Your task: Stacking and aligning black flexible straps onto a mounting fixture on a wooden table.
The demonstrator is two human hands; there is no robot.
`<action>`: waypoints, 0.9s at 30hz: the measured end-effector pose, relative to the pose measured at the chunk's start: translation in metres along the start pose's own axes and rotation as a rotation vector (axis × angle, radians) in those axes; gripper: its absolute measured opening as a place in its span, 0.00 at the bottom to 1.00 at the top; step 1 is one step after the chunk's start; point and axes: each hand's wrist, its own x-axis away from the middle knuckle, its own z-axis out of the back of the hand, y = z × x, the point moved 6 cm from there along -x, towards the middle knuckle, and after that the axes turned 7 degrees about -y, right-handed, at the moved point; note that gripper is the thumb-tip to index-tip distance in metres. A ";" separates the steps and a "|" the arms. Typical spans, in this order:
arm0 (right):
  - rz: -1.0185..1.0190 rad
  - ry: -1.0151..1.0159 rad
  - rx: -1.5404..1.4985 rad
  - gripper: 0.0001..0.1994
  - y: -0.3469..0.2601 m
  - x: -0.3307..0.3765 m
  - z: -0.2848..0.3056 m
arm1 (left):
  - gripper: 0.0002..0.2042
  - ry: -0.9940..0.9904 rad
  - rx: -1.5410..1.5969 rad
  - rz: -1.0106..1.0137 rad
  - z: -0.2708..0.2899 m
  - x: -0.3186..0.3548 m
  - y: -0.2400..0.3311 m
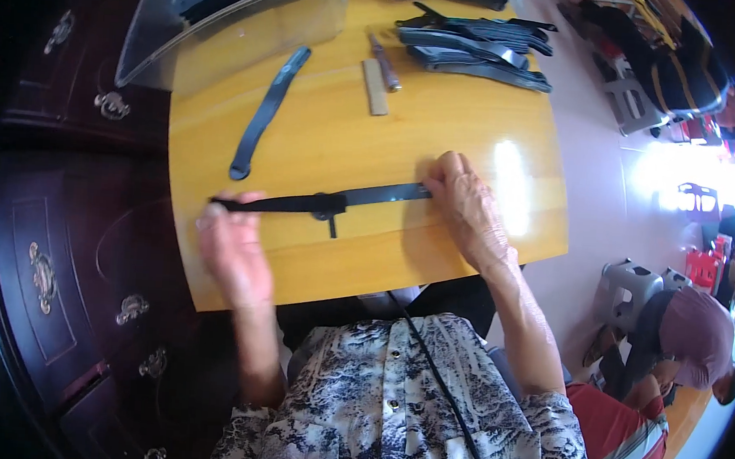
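The yellow wooden table [467,122] spreads beneath a long, flat, black-and-grey strap [386,194] that spans between my hands: my left hand [236,251] pinches its nine o'clock end, my right hand [470,210] grips its three o'clock end. A flat tan bar [374,87] lies toward twelve o'clock.

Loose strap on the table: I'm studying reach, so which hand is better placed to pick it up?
Probably the left hand: the near end of the loose strap lies just beyond it, while the right hand is farther across. Both hold a second strap.
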 end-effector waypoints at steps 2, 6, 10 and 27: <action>0.007 0.046 0.014 0.07 0.002 0.002 0.005 | 0.10 0.035 0.000 -0.079 0.056 -0.005 0.037; 0.030 0.033 0.038 0.07 -0.003 0.003 0.006 | 0.12 0.190 -0.222 -0.375 0.112 0.012 0.142; 0.078 0.022 0.044 0.07 -0.002 0.004 0.010 | 0.16 0.290 -0.471 -0.509 0.043 0.036 0.173; 0.203 -0.214 -0.678 0.11 -0.043 0.099 0.008 | 0.30 -0.630 -0.422 -0.029 -0.139 0.086 -0.001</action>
